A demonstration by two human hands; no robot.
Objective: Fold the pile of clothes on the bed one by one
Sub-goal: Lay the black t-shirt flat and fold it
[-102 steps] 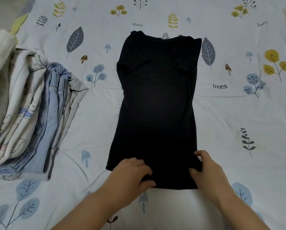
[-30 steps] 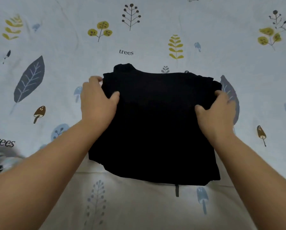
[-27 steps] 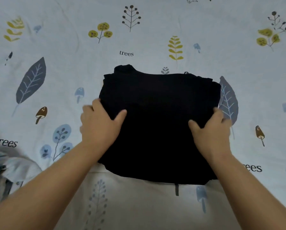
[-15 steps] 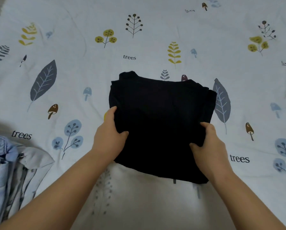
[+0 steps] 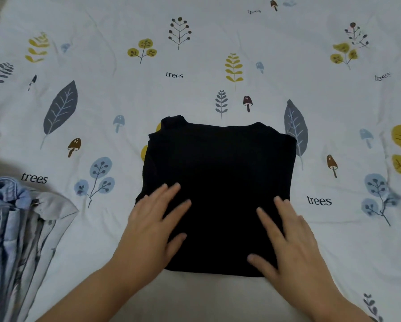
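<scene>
On the bed, your left hand & right hand press flat, fingers straight, on folded black shirt. Next, prob. move it to the pile.

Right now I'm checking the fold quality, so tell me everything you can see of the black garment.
The black garment lies flat on the printed bedsheet, folded into a rough rectangle. It is plain, dark, soft-looking fabric with no visible print. The far edge is uneven, with a small bump at its left corner. The left hand and right hand rest on its near half, fingers straight.
</scene>
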